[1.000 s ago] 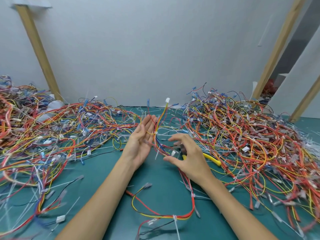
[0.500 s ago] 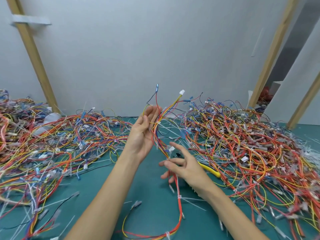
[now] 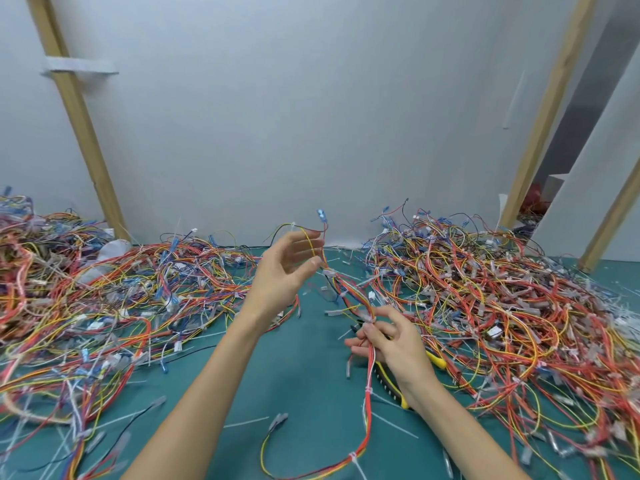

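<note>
Above mat, wire harness upright, left-leaning.

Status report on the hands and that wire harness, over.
Left hand holds wire harness top, raised. Right hand pinches it lower down. Yellow-handled cutters under right hand; wire piles either side.

Bright, even, diffuse light with the source out of frame. No glare, and the wall reads flat grey-white. Shadows on the green mat are faint and soft-edged. Wide-angle distortion is strong: the left post and right post lean inward. The wire piles smear at the side and bottom edges. The left hand, right hand and wire bundle are slightly soft, and fine detail is mushy throughout.
</note>
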{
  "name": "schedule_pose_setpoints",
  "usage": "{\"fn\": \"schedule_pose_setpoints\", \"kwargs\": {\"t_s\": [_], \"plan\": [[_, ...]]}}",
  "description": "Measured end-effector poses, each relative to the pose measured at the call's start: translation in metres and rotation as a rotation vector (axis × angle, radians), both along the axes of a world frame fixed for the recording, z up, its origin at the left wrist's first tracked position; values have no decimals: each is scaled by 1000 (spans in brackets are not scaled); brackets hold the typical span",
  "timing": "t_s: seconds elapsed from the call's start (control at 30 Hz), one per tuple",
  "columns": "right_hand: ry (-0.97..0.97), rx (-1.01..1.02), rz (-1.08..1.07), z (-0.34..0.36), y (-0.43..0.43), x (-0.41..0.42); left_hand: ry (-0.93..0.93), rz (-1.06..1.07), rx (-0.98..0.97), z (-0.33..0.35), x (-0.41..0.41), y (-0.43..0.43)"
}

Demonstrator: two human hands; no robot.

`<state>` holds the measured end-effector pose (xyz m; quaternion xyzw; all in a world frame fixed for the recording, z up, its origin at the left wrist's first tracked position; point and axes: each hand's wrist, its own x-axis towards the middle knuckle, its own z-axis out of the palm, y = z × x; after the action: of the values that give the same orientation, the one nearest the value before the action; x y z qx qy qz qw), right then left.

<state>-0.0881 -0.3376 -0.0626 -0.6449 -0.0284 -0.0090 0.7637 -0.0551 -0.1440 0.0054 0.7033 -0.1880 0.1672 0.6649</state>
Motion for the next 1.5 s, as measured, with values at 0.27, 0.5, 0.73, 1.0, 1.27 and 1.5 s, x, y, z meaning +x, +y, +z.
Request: {"fn": "schedule_pose_setpoints", "kwargs": {"t_s": [0.27,0.5,0.73,1.0,1.27,1.5], "plan": [[-92,130,-32,13,-5,9,-37,306,284,47,-5,25],[-131,212,176,80,-6,48,429,96,347,64,3,13],[-85,-81,435,87,-14,53,755,-371,-518,51,24,-9],[-190,-664,517,78,-9,51,669,-260,-286,34,35,-14],[-119,-426,533,76,-18,56,562,-299,-632,40,38,-2],[42,-644,751,67,-31,58,427,-270,-778,46,41,10]]}}
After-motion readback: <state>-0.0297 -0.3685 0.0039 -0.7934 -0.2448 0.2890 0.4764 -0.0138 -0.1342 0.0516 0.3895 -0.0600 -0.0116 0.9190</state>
